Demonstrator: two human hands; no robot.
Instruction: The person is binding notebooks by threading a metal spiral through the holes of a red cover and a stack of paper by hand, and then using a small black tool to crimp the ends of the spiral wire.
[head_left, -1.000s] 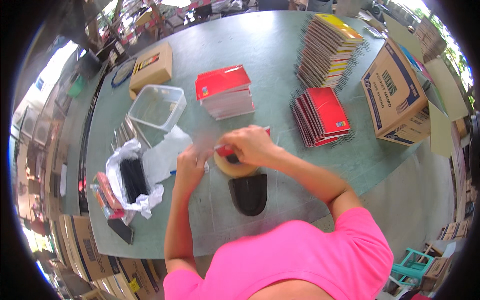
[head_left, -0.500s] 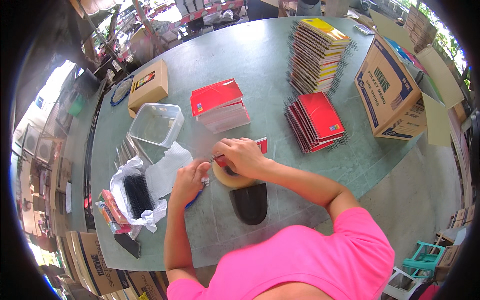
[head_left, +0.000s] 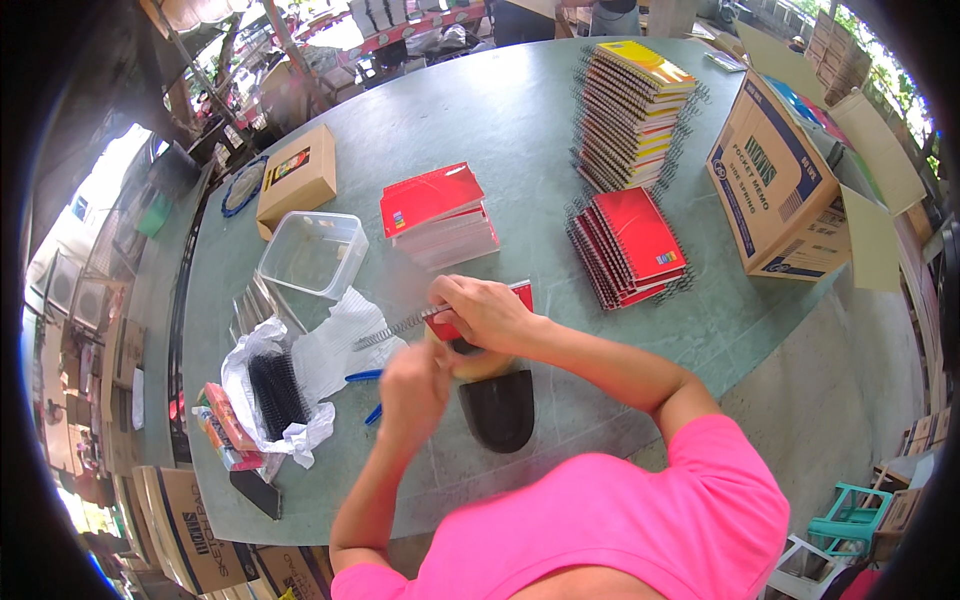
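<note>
My right hand (head_left: 482,312) is closed on a small red-covered notebook (head_left: 522,294), held over a beige tape roll (head_left: 485,367). A thin spiral wire coil (head_left: 400,327) sticks out from the notebook's left edge. My left hand (head_left: 414,392) is curled close to the notebook's near edge, slightly blurred; whatever its fingers pinch is hidden. Just left of that hand, blue tool handles (head_left: 364,377) show, the tool's head hidden behind the hand. A dark rounded block (head_left: 498,412) sits against the tape roll's near side.
Beyond my hands stands a red notebook stack (head_left: 435,200). Coiled red notebooks (head_left: 640,235) and a tall yellow-covered stack (head_left: 640,110) are right, beside an open carton (head_left: 775,185). Left are a clear plastic tub (head_left: 315,250), a cardboard box (head_left: 300,175) and black coils (head_left: 277,388) in white paper.
My left hand has moved right and nearer to me, off the coil's end. The wire coil and the blue handles have come into plain sight. The right hand has barely moved.
</note>
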